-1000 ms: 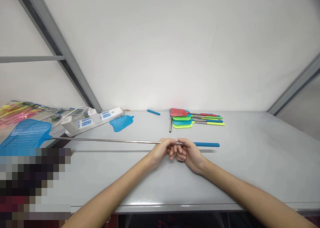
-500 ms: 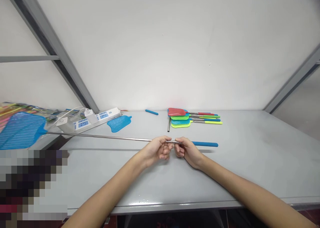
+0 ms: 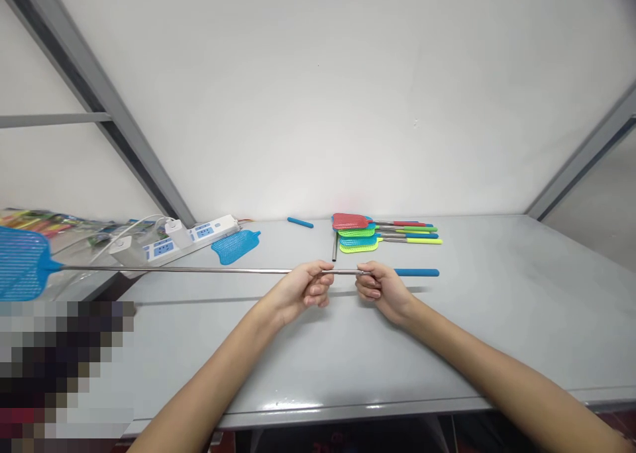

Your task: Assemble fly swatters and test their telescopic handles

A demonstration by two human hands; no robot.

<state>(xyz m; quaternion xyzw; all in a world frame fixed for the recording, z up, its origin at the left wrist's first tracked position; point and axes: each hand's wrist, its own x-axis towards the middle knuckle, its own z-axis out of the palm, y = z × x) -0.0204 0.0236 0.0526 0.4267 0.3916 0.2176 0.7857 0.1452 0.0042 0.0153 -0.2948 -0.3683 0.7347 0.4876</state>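
A long blue fly swatter (image 3: 179,269) lies level across both hands above the table, its telescopic metal rod drawn out. Its blue mesh head is at the far left, partly cut off by the frame edge, and its blue grip points right. My left hand (image 3: 311,284) pinches the rod near the middle, fingers curled. Closed round the rod just left of the blue grip is my right hand (image 3: 380,287). A short stretch of bare rod shows between the hands. Behind them lies a stack of fly swatters (image 3: 352,222) in red, green, blue and yellow.
A loose blue swatter head (image 3: 236,248) lies on the grey table (image 3: 497,307) beside a white power strip (image 3: 199,238) with plugged-in adapters. Near the wall are a blue grip (image 3: 300,222) and a metal tube (image 3: 334,248). Plastic-wrapped items (image 3: 40,224) sit at far left.
My hands have moved apart along the rod, the left one leftward and the right one slightly rightward. The swatter head has shifted left and the rod has risen a little, nearly level.
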